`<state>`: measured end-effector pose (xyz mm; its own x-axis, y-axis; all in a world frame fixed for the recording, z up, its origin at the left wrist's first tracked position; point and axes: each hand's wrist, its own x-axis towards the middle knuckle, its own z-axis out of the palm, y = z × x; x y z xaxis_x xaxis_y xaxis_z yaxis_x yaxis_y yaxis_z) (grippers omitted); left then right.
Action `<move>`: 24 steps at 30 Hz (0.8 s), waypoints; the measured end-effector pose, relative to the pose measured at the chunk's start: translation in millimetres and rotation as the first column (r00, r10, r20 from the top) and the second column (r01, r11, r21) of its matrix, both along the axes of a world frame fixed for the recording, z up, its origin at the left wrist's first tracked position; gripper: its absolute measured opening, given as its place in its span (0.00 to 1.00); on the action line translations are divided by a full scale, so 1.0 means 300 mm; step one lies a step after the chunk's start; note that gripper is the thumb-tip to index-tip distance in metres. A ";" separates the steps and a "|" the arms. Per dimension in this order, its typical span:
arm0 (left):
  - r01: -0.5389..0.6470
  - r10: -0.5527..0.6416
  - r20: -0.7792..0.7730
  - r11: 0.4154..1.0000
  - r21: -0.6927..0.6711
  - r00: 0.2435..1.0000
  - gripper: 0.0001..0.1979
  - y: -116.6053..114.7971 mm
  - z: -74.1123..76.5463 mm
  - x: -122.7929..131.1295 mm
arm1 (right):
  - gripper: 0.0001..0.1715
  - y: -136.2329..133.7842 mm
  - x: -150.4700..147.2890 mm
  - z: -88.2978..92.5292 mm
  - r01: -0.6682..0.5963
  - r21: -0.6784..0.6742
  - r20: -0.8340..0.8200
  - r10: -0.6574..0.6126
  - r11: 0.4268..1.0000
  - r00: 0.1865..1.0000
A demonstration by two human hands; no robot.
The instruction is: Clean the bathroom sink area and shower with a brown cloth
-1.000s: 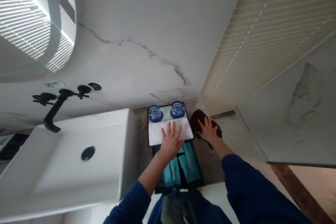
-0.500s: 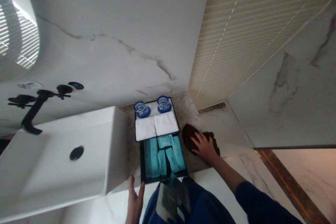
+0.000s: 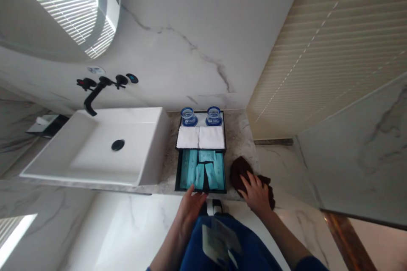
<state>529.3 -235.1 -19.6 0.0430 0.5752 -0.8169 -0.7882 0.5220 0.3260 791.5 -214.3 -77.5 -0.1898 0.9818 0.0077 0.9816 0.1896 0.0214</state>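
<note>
My right hand (image 3: 257, 194) presses down on a crumpled dark brown cloth (image 3: 239, 170) at the counter's right end, its fingers bent into the fabric. At the front of a black-rimmed drawer-like tray (image 3: 177, 178), my left hand (image 3: 190, 203) touches the edge with its fingers apart. Inside the tray lie several turquoise packets (image 3: 210, 175). Directly behind it is a second black-edged tray (image 3: 224, 137) with two folded white towels (image 3: 188, 137) and two glasses (image 3: 214, 113), each standing by a blue round label.
Left of the trays stands a white rectangular basin (image 3: 95, 144) below a black wall tap (image 3: 92, 98). A tissue box (image 3: 47, 125) is beyond it. The stone counter (image 3: 237, 125) ends near a window blind (image 3: 305, 59); a round mirror (image 3: 73, 12) hangs above.
My left hand has moved from beside the tray's left front corner onto its front edge. My right hand stays on the brown cloth. The view has turned left, showing more basin and mirror.
</note>
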 end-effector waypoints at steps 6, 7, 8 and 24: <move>-0.017 0.017 -0.004 0.999 0.047 1.000 0.10 0.038 0.048 0.002 | 0.27 0.006 -0.002 -0.014 -0.012 0.034 -0.014 0.012 0.999 1.000; -0.011 0.012 -0.011 0.998 0.059 1.000 0.10 0.048 0.052 0.002 | 0.27 0.008 -0.001 -0.017 -0.010 0.041 -0.020 0.011 0.999 1.000; -0.001 0.003 -0.022 0.998 0.070 1.000 0.10 0.058 0.054 0.001 | 0.27 0.008 0.000 -0.020 -0.008 0.046 -0.024 0.009 0.999 1.000; 0.967 -0.157 -0.984 0.224 -0.123 -0.088 0.30 0.196 0.076 0.007 | 0.26 0.014 -0.007 -0.032 0.036 0.052 -0.004 -0.036 0.998 0.999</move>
<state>531.3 -176.4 3.2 0.3567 0.9077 -0.2209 0.6525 -0.0728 0.7543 789.3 -210.1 -87.1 -0.1546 0.9862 0.0596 0.9878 0.1532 0.0273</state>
